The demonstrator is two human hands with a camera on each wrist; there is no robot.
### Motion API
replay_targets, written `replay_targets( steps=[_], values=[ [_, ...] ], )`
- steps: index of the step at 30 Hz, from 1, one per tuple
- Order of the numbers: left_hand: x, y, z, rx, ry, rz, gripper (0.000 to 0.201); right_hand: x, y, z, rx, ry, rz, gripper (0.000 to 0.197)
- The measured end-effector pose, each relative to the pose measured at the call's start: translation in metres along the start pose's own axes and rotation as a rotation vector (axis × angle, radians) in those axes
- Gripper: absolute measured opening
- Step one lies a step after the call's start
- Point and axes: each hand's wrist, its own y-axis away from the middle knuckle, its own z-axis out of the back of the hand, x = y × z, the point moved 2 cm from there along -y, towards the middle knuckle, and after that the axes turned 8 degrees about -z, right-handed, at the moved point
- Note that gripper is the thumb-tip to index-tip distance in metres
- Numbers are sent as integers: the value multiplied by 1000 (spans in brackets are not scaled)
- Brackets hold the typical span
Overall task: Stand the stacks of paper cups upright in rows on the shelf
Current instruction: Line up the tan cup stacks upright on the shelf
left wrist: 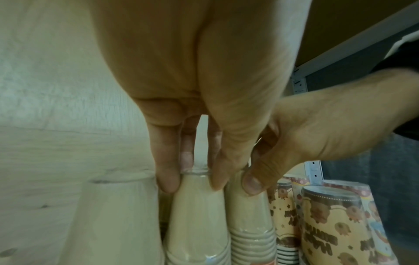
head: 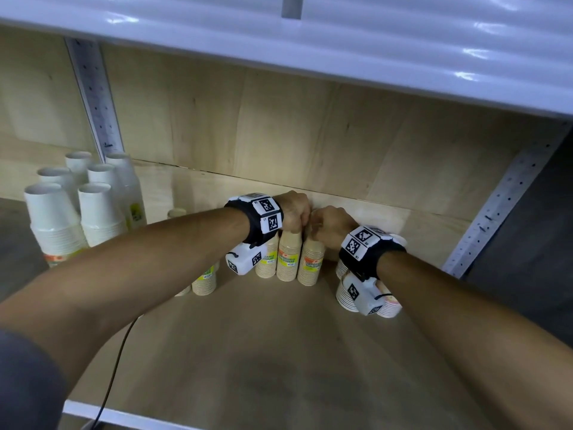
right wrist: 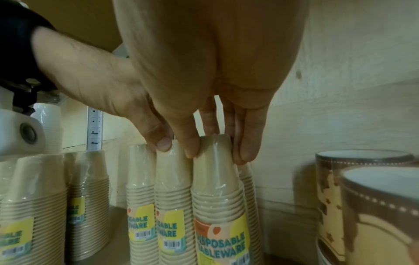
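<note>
Your left hand (head: 293, 212) pinches the top of one kraft cup stack (head: 289, 256), fingertips (left wrist: 169, 181) curled round the narrow upper end; your right hand (head: 330, 225) grips the neighbouring kraft stack (head: 311, 262) the same way, thumb and fingers (right wrist: 246, 152) closed on its top; the two hands are touching or nearly so, which one I cannot tell.

Both held stacks: beige cups nested base-up under clear film, each with a yellow and orange label reading DISPOSABLE TABLEWARE; long axis near vertical, narrow end up, wide rims down on the wooden shelf (head: 279, 352); the right stack leans slightly toward the left one and they touch along the sides.

More stacks of the same kind (right wrist: 141, 206) stand just to the left in a row, upright; two others (head: 204, 280) stand nearer the shelf front, partly behind your left forearm.

Printed cup stacks (right wrist: 371, 206), brown and cream with stars, stand to the right, near the right upright.

White cup stacks (head: 99, 212) stand grouped at the far left, open ends up, well apart from the hands.
</note>
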Motion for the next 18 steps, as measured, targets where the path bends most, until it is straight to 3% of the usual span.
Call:
replay_targets(
  steps=[9, 15, 18],
  values=[
    [2, 4, 8, -39, 22, 1, 23, 2, 2, 4, -30, 14, 26, 21],
    [11, 25, 30, -98, 29, 74, 30, 24, 0, 15, -123, 22, 94, 16],
    [24, 41, 39, -119, -13, 116, 33, 43, -1, 19, -179, 0, 128, 27]
  ],
)
